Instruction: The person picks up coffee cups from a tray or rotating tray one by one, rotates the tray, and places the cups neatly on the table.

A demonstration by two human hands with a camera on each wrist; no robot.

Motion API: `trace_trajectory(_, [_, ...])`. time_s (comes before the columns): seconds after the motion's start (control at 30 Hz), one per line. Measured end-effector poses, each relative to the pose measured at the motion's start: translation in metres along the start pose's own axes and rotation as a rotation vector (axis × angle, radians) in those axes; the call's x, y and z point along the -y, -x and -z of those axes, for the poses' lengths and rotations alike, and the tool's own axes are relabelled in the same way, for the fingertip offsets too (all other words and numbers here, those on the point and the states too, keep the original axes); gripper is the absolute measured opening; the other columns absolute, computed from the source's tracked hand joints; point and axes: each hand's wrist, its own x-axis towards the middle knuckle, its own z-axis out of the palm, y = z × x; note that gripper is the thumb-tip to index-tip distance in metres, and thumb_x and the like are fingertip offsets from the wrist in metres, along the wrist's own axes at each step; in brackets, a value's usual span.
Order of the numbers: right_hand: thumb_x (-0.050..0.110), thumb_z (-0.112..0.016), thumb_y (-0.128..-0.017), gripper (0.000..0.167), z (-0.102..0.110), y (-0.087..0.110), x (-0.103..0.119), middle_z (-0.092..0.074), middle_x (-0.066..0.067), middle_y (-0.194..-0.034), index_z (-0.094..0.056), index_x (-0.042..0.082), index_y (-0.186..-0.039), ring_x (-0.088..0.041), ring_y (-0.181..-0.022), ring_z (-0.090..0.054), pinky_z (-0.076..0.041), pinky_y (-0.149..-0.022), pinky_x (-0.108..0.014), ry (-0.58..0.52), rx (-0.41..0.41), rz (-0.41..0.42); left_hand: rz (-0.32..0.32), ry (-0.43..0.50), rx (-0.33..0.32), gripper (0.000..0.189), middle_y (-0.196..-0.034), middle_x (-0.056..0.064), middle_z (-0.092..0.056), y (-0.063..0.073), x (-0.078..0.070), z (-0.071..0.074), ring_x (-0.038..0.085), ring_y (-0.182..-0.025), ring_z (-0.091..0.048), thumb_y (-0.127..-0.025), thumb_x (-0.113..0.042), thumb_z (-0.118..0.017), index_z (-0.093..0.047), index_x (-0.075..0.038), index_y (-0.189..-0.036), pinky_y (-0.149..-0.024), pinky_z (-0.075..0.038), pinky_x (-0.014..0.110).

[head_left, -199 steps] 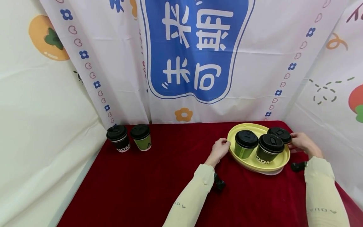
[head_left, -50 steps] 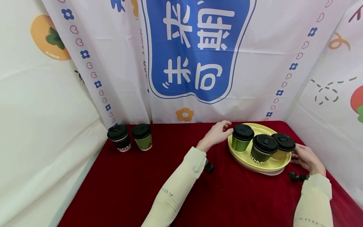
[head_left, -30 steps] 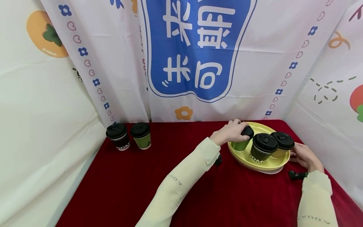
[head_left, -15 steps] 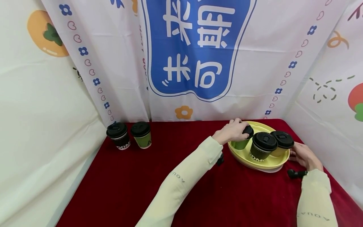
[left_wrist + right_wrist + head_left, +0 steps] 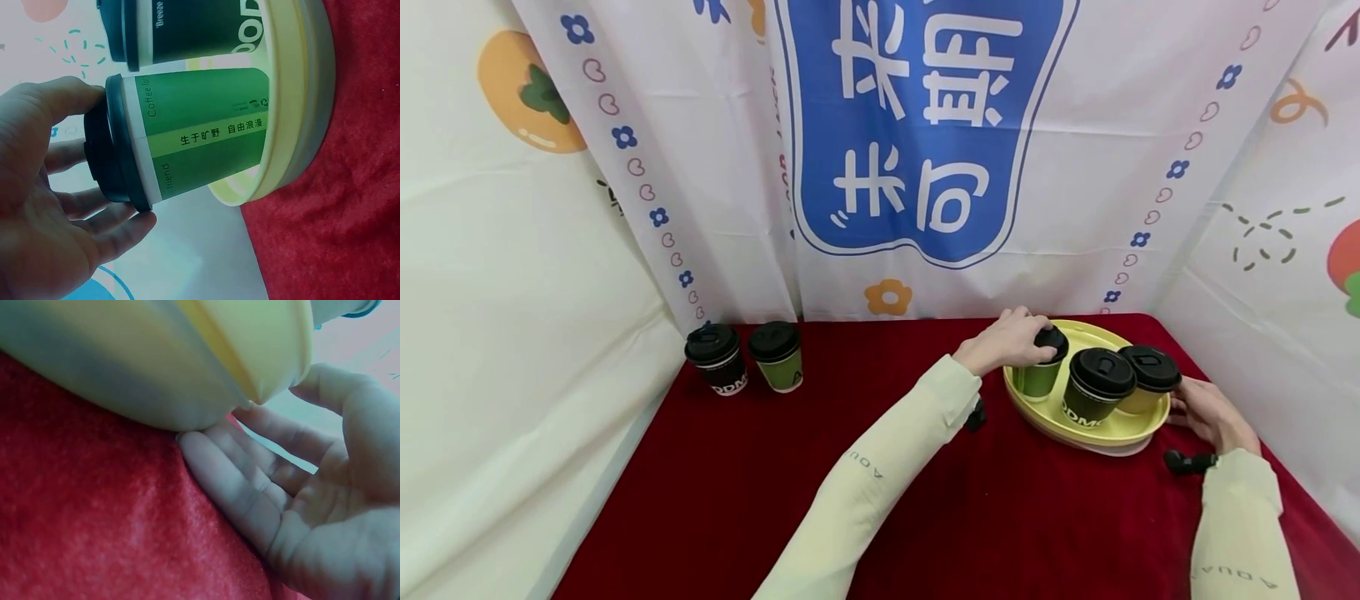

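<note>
My left hand (image 5: 1009, 342) grips the black lid of a green paper coffee cup (image 5: 1034, 381), thumb on one side and fingers on the other. In the left wrist view that green cup (image 5: 206, 125) stands upright on the yellow round tray (image 5: 289, 94). My right hand (image 5: 1213, 414) holds the tray's right edge; in the right wrist view the thumb is at the rim and the fingers reach under the tray (image 5: 269, 350). Also on the tray are a dark coffee cup (image 5: 1092, 404) and a tan coffee cup (image 5: 1138, 401), both with black lids.
At the back left of the red tablecloth (image 5: 820, 492) stand a black coffee cup (image 5: 726, 377) and another green coffee cup (image 5: 782, 372), both lidded. A pale layer shows beneath the tray. Printed white curtains (image 5: 722, 167) hang behind and at both sides.
My left hand has left the tray's rim and taken hold of the green cup's lid. The cups on the tray have shifted position since the earliest frame. My right hand stays by the tray's right edge.
</note>
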Motion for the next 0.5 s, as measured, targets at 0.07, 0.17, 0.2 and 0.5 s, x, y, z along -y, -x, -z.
trace_trajectory(0.07, [0.034, -0.043, -0.105, 0.033, 0.0, 0.0, 0.0, -0.063, 0.011, -0.077, -0.067, 0.026, -0.084, -0.003, -0.073, -0.061, -0.057, -0.069, -0.03, -0.002, 0.004, -0.002, -0.033, 0.009, -0.02, 0.049, -0.134, -0.004, -0.054, 0.0, 0.004, 0.003, 0.014, -0.118, -0.043, -0.096, -0.048, -0.054, -0.052, -0.027, -0.141, -0.096, -0.039, 0.026])
trace_trajectory(0.17, [0.034, -0.043, -0.105, 0.033, 0.0, 0.0, 0.001, -0.064, 0.011, -0.077, -0.068, 0.026, -0.084, -0.003, -0.073, -0.062, -0.057, -0.07, -0.03, -0.001, 0.01, -0.002, -0.064, 0.042, -0.046, 0.048, -0.133, -0.005, -0.058, 0.002, 0.009, 0.008, 0.013, -0.121, -0.044, -0.096, -0.046, -0.054, -0.054, -0.024, -0.139, -0.101, -0.037, 0.027])
trace_trajectory(0.2, [0.034, -0.043, -0.105, 0.033, 0.0, 0.0, 0.001, -0.064, 0.011, -0.077, -0.068, 0.026, -0.084, -0.003, -0.073, -0.062, -0.057, -0.07, -0.03, 0.001, 0.014, -0.001, -0.07, 0.056, -0.052, 0.048, -0.133, -0.005, -0.058, 0.003, 0.011, 0.011, 0.013, -0.121, -0.044, -0.096, -0.046, -0.054, -0.055, -0.023, -0.139, -0.102, -0.036, 0.027])
trace_trajectory(0.5, [0.035, -0.043, -0.105, 0.034, -0.001, -0.002, 0.001, -0.062, 0.011, -0.076, -0.067, 0.027, -0.083, -0.003, -0.073, -0.061, -0.057, -0.07, -0.031, 0.021, -0.006, -0.019, -0.061, 0.256, -0.115, 0.048, -0.135, -0.002, -0.058, 0.013, 0.035, 0.03, 0.015, -0.124, -0.048, -0.095, -0.044, -0.056, -0.056, -0.022, -0.138, -0.104, -0.043, 0.03])
